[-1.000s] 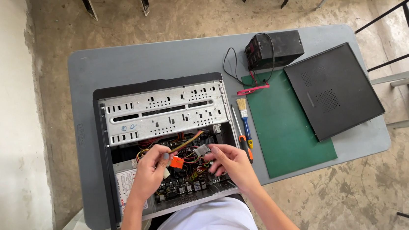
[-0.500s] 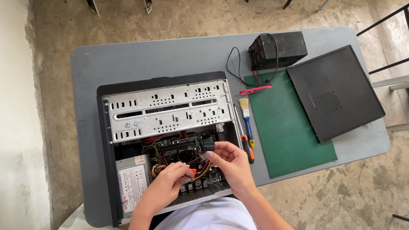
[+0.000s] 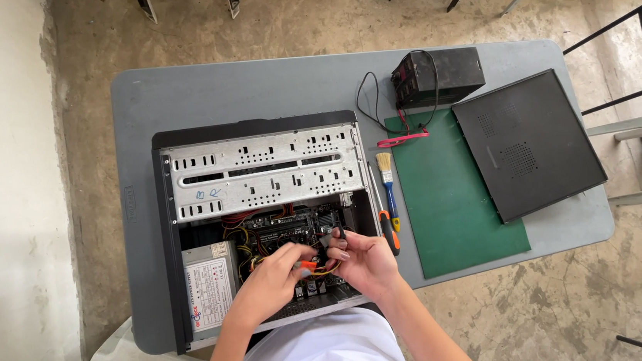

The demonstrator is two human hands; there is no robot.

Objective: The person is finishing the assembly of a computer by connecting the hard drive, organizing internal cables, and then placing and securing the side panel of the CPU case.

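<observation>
Grey table (image 3: 251, 90) on rough concrete floor (image 3: 306, 15) (daylit).

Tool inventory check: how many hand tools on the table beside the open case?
2. A brush and an orange-handled screwdriver, side by side between the case and green mat. Others could be hidden inside.

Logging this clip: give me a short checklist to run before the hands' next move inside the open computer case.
1. Both hands inside the open black computer case: ok.
2. Left hand and right hand meet at the orange cable connector: ok.
3. Connector seated or loose: cannot tell.
4. Blue-handled brush and orange-handled screwdriver lie outside the case: ok.
5. Black side panel set aside on the grey table: ok.
</observation>
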